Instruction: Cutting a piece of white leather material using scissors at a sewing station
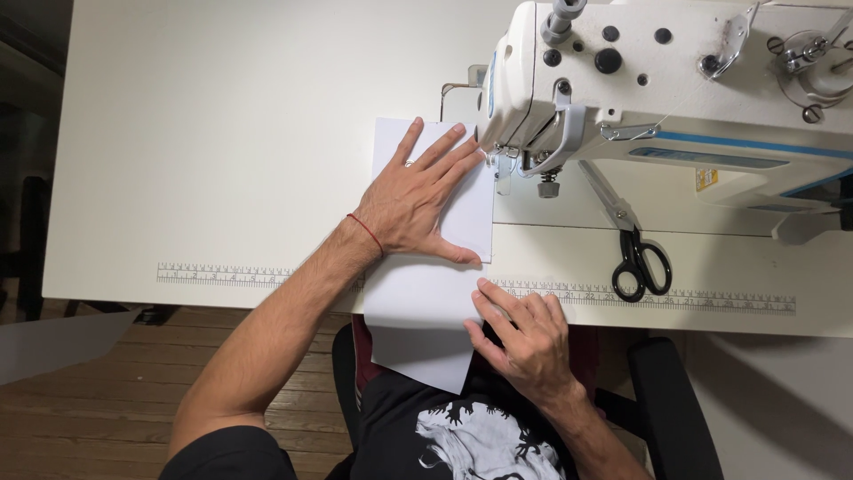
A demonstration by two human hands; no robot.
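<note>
White fabric (426, 307) runs lengthwise toward the sewing machine (657, 89); left hand (418, 200) (nearer the needle) presses flat, right hand (524, 333) pinches its near edge.

Under the left hand (416, 206) and right hand (524, 333) lies a smooth, matt white sheet (418, 307), paper or stiff cloth, hard to tell. The table (222, 133) beneath is smooth, matt cream laminate. Beyond the fingers, a glossy white sewing machine (675, 80). Right of the hands, metal-bladed scissors (633, 249) with shiny black plastic handles. Below, a brown wood-plank floor (107, 400).
</note>
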